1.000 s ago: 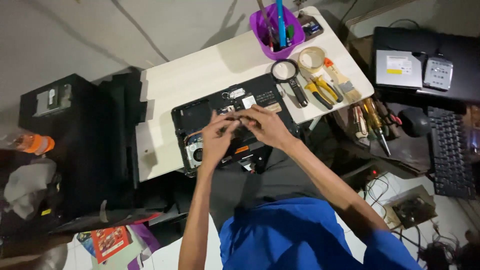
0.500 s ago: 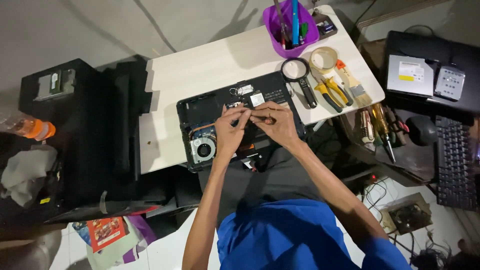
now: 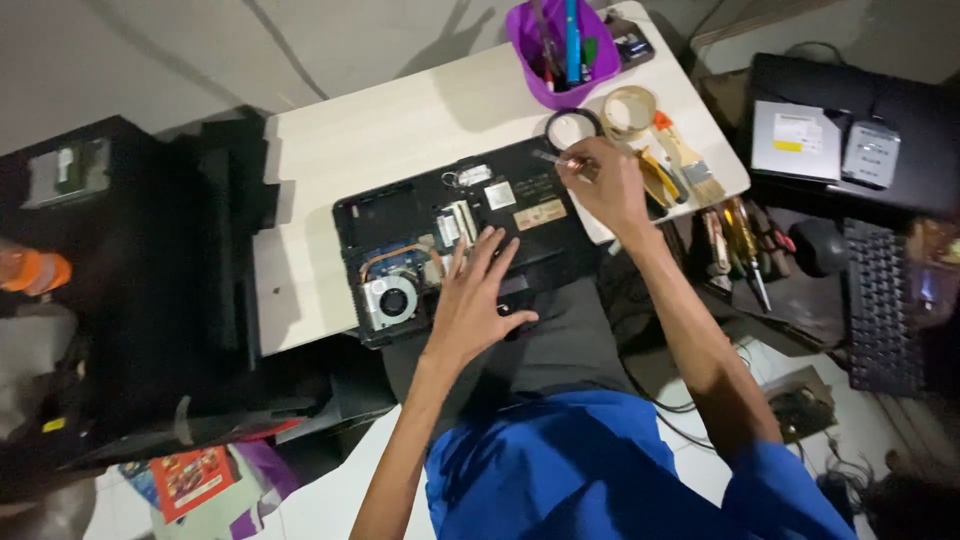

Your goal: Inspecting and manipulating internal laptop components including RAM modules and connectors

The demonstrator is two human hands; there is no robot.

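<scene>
Hands over open laptop [image 3: 455,240]
Left hand [image 3: 475,300] lies flat, fingers spread; right hand [image 3: 603,185] pinches a small metal tool [image 3: 550,158].

One opened laptop [image 3: 455,235] lies on the surface [image 3: 400,130], with one fan [image 3: 392,300], one purple cup [image 3: 572,45], one tape roll [image 3: 628,110], one brush [image 3: 688,165] and two hands [image 3: 475,305].
</scene>
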